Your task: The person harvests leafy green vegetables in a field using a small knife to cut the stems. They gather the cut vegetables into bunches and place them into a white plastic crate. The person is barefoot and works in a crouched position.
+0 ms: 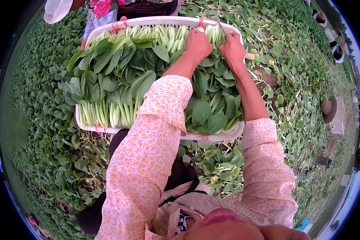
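A white plastic crate [238, 132] is packed with rows of bok choy [117, 60], pale stems towards the long rims and leaves towards the middle. At the far rim, right of centre, my left hand [199, 42] curls over bok choy stems; its fingertips are partly hidden. Close to the far right corner, my right hand [233, 49] grips a thin-bladed knife [222, 29]. The blade slants up and left past the far rim, and the handle is hidden in the fist. Pale stems stand between the two hands.
Dense leafy plants [45, 81] grow on the left. Cut leaves and stems [276, 48] litter the ground at right. Beyond the crate is another person in floral clothing [100, 9], beside a white hat [57, 10]. Farther right, a brown hat [328, 109] rests against a pale crate [338, 120].
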Action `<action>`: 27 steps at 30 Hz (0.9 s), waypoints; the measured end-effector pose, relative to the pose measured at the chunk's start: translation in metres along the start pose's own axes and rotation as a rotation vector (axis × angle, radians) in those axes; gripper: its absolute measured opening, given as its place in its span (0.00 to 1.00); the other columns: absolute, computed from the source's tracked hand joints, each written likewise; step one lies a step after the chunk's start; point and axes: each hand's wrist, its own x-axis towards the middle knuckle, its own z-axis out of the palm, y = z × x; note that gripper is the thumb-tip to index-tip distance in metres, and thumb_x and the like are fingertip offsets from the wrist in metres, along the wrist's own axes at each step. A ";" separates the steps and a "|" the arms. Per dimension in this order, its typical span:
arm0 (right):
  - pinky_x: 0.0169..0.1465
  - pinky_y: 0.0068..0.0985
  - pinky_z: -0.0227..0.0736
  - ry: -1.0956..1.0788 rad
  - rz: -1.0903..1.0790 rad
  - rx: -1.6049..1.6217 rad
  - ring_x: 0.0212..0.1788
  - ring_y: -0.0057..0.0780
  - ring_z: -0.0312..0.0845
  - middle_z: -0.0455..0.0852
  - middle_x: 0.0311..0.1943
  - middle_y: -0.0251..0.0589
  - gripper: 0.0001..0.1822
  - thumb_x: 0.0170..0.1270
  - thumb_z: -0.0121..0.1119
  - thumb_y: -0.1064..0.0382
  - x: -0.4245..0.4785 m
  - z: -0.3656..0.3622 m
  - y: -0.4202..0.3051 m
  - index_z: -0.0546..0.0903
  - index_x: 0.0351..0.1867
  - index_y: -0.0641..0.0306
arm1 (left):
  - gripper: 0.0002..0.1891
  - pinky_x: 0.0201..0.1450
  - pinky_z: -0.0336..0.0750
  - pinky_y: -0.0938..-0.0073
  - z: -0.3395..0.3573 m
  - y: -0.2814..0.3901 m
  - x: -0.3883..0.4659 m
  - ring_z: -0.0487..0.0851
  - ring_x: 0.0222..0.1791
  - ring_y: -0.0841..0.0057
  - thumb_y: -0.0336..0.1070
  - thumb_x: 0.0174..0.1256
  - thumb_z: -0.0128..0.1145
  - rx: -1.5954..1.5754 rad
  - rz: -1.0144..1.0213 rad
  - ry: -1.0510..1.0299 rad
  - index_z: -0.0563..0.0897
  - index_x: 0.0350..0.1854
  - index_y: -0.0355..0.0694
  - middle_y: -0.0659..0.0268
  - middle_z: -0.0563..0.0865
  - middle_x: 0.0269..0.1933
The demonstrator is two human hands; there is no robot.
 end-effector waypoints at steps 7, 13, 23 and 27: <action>0.41 0.40 0.77 0.108 0.029 0.271 0.32 0.53 0.85 0.86 0.25 0.59 0.21 0.61 0.61 0.50 0.019 -0.047 0.034 0.87 0.42 0.69 | 0.21 0.40 0.77 0.58 -0.123 0.000 -0.057 0.85 0.33 0.59 0.48 0.61 0.62 -0.329 0.288 0.206 0.87 0.43 0.31 0.45 0.84 0.34; 0.40 0.34 0.75 -0.025 -0.171 0.196 0.30 0.41 0.82 0.85 0.26 0.51 0.28 0.61 0.65 0.40 0.068 -0.058 0.004 0.87 0.45 0.67 | 0.21 0.40 0.75 0.79 -0.227 -0.073 -0.163 0.81 0.36 0.85 0.41 0.67 0.61 -0.438 0.017 0.031 0.83 0.56 0.32 0.67 0.89 0.37; 0.37 0.27 0.68 -0.287 -0.245 0.209 0.30 0.30 0.75 0.80 0.26 0.42 0.23 0.68 0.62 0.47 0.055 -0.013 -0.055 0.84 0.49 0.68 | 0.21 0.46 0.82 0.73 -0.395 -0.243 -0.521 0.87 0.38 0.79 0.39 0.65 0.65 -0.191 -0.803 0.418 0.84 0.53 0.27 0.62 0.90 0.38; 0.32 0.22 0.64 -0.400 -0.388 0.453 0.27 0.22 0.69 0.77 0.26 0.35 0.22 0.71 0.60 0.49 -0.004 -0.028 -0.261 0.82 0.54 0.67 | 0.17 0.42 0.80 0.74 -0.467 -0.268 -0.722 0.86 0.36 0.77 0.36 0.65 0.62 -0.070 -1.137 0.693 0.86 0.52 0.32 0.63 0.90 0.38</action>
